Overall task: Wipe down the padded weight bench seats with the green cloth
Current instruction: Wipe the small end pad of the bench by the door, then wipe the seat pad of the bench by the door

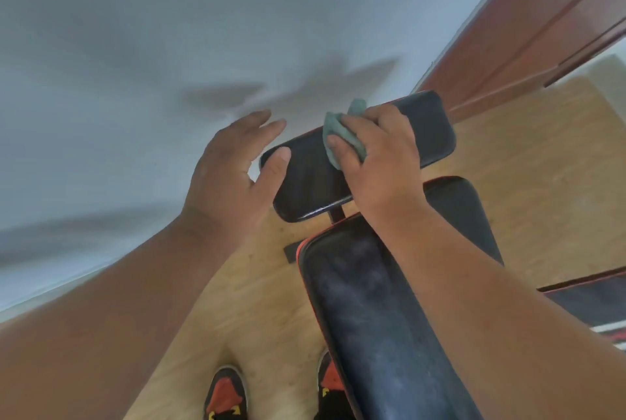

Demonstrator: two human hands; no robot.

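Mid-wipe on small top pad — right hand gripping green cloth, pressed on it. Left hand loose, fingers spread, thumb at pad edge. Next, prob. — long seat, dusty-looking, w/ firm strokes.

A pale grey-white wall fills the upper left, crossed by soft blurred shadows. Light wood-look floor runs below it. A reddish-brown door stands at the upper right, beside the wall.
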